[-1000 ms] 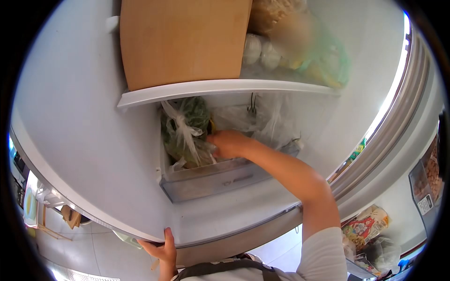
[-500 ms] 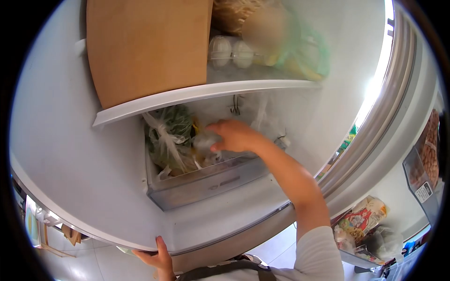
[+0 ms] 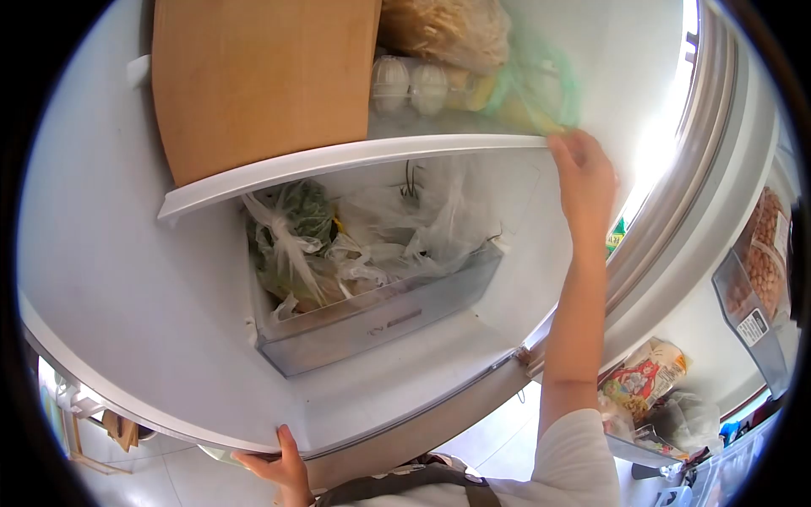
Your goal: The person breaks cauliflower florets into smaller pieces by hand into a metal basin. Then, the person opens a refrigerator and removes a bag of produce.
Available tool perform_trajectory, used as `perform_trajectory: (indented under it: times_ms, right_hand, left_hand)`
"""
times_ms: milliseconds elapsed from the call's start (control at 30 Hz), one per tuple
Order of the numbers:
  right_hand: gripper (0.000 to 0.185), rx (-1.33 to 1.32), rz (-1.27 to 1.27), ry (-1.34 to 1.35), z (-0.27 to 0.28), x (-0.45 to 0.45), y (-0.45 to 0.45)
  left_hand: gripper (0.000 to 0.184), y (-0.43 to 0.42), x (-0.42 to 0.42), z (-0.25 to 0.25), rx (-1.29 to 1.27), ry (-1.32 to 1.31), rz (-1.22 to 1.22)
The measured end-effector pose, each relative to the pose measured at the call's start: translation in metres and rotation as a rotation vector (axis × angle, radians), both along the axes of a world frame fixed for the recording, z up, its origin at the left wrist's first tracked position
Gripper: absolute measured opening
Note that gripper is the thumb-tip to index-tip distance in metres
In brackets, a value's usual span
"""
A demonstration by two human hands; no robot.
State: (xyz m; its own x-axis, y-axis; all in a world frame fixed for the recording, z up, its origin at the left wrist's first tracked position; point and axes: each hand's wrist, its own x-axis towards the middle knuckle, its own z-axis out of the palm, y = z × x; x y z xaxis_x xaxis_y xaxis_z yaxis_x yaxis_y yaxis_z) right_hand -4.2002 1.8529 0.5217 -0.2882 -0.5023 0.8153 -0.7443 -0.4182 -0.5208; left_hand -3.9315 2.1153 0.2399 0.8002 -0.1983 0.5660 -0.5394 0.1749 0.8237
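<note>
My right hand (image 3: 585,177) is at the right end of the white shelf edge (image 3: 363,152), thumb and fingers pinched at the lower corner of a translucent green plastic bag (image 3: 541,80) with something yellowish inside. My left hand (image 3: 283,469) rests by the fridge's lower front rim, thumb stretched up and apart from the finger; a pale greenish thing (image 3: 221,455) shows beside it, mostly hidden. Under the shelf, a clear drawer (image 3: 380,329) holds a knotted bag of leafy greens (image 3: 300,228) and crumpled clear plastic bags (image 3: 448,220).
A large cardboard box (image 3: 266,84) fills the shelf's left side. Eggs in a clear carton (image 3: 410,86) sit beside it, under a bag of tan food (image 3: 448,34). The open door (image 3: 701,253) at right carries bins with a colourful packet (image 3: 646,372) and a bag of nuts (image 3: 767,253).
My right hand has left the drawer and moved up and right to the green bag on the shelf. My left hand stays at the rim. The view has shifted slightly.
</note>
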Motion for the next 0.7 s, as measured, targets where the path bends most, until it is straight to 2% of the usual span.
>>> perform_trajectory:
  times_ms: [100,200,300,400,600,700]
  right_hand:
    - [0.05,-0.021,0.042,-0.026,0.004,0.003,-0.012]
    - [0.05,-0.007,0.085,0.034,0.013,0.005,-0.015]
    - [0.042,0.208,0.115,0.134,0.031,0.005,-0.016]
    - [0.036,0.243,-0.049,0.346,0.045,0.007,-0.024]
    - [0.034,0.315,-0.029,0.455,0.054,0.009,-0.029]
    - [0.033,0.186,0.057,0.46,0.051,0.009,-0.031]
  left_hand:
    - [0.059,-0.001,-0.002,0.005,-0.033,0.007,-0.023]
    - [0.061,-0.001,-0.002,0.005,-0.039,0.034,-0.041]
    - [0.063,0.0,-0.002,0.002,-0.036,0.058,-0.045]
    - [0.063,0.0,0.0,-0.004,-0.036,0.075,-0.041]
    - [0.065,0.003,-0.002,-0.004,-0.028,0.145,-0.065]
    - [0.065,0.002,-0.002,-0.003,-0.032,0.145,-0.068]
